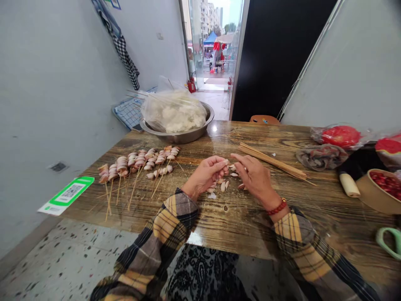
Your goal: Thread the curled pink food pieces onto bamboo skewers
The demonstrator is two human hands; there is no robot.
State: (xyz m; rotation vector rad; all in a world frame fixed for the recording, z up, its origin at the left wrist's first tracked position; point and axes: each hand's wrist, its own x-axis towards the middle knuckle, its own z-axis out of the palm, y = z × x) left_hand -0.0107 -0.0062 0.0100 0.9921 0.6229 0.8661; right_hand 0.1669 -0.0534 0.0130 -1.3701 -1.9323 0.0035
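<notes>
Plaid sleeves (163,230), left hand (206,172) pinching garlic (226,161), right hand (256,175) fingers apart, basin (188,136) holding clear bag (175,109), bowl (372,197) of red pieces (387,185)

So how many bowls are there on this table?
2. A metal bowl stands near the far edge of the table, beyond the garlic skewers; a brown bowl stands well to the right of the right hand. Others could be hidden.
</notes>
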